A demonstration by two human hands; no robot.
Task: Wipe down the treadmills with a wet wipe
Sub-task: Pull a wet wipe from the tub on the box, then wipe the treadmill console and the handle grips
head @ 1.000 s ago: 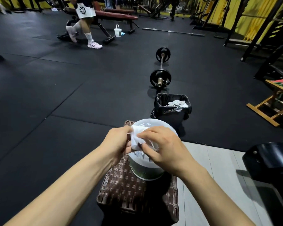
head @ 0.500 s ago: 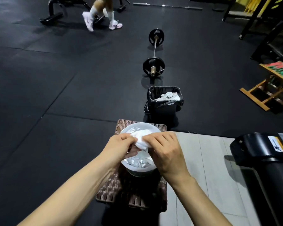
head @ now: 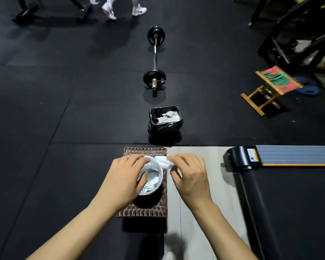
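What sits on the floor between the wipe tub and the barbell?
In the head view, a black-lined bin holding used white wipes stands on the floor between the wipe tub and the barbell.

Both bare forearms are stretched forward, the left hand (head: 125,180) and right hand (head: 190,178) held palm-down with fingers curled in a pinch.

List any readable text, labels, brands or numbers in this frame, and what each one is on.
No text can be read.
Sticker on the treadmill end cap: white and yellow with a small black mark, too small to read.
Tub of wipes, bin, barbell: no visible lettering.
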